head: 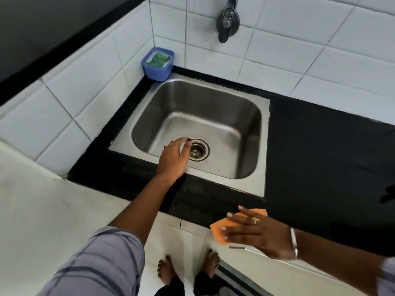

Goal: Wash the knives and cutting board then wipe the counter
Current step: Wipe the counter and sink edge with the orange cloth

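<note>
My right hand (pixel 254 233) lies flat with straight fingers on an orange cloth (pixel 220 231), pressing it onto the front edge of the black counter (pixel 320 167). My left hand (pixel 174 157) reaches over the front rim of the steel sink (pixel 192 99), fingers relaxed and holding nothing, fingertips close to the drain (pixel 197 152). The sink basin holds no dishes. No knife or cutting board is in view.
A blue tub (pixel 158 69) with a green scrubber (pixel 159 59) stands at the sink's back left corner. The tap (pixel 227 20) hangs from the white tiled wall above the basin. My bare feet (pixel 188 268) stand on pale floor tiles below.
</note>
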`<state>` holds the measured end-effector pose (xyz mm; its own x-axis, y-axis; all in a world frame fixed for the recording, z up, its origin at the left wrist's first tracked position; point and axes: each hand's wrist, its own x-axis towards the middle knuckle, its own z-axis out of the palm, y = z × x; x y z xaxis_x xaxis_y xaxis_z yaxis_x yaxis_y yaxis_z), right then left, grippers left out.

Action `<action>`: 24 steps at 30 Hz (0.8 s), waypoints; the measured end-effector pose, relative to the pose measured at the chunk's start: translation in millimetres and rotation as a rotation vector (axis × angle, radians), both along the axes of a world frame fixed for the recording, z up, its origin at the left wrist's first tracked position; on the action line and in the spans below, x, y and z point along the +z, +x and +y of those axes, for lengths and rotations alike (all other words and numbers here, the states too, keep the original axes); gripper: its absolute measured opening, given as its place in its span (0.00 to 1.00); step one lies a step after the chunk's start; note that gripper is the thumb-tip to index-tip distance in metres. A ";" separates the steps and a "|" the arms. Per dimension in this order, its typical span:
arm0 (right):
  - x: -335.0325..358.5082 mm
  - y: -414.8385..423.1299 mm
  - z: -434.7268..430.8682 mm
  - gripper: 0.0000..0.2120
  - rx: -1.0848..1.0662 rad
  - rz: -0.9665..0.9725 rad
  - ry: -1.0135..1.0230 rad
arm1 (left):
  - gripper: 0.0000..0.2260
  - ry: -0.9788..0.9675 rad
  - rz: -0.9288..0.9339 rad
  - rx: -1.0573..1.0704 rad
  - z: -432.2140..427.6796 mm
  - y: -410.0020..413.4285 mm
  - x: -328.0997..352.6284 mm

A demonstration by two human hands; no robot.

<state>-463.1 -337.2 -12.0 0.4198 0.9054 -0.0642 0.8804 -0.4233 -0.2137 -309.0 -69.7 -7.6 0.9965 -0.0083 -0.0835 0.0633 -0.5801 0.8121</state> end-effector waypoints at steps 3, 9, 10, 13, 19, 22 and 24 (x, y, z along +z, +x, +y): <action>-4.2 20.8 26.2 0.29 0.123 -0.050 -0.092 | 0.22 0.005 0.003 0.027 -4.8 1.4 -3.0; -15.0 95.8 100.6 0.25 0.002 0.003 0.088 | 0.22 -0.037 0.047 0.043 -14.1 17.2 -6.6; -15.5 111.2 108.1 0.24 -0.060 0.019 0.114 | 0.21 -0.069 0.044 0.066 -14.0 20.5 -5.3; -18.6 151.7 124.1 0.21 -0.300 0.165 0.254 | 0.16 -0.121 0.012 0.148 -5.0 27.4 4.3; -10.4 157.1 97.4 0.19 -0.462 0.180 0.389 | 0.18 -0.145 -0.008 0.335 37.3 20.5 17.2; -6.1 131.6 80.1 0.19 -0.216 0.080 0.347 | 0.18 -0.151 -0.027 0.416 62.8 12.0 11.1; -22.1 118.6 72.0 0.19 0.082 -0.051 0.258 | 0.15 -0.168 -0.041 0.448 72.9 9.3 5.6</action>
<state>-344.5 -265.2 -34.1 0.3414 0.9201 0.1919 0.9218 -0.2878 -0.2599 -299.7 3.2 -2.1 0.9073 0.4131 -0.0787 0.2436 -0.3637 0.8991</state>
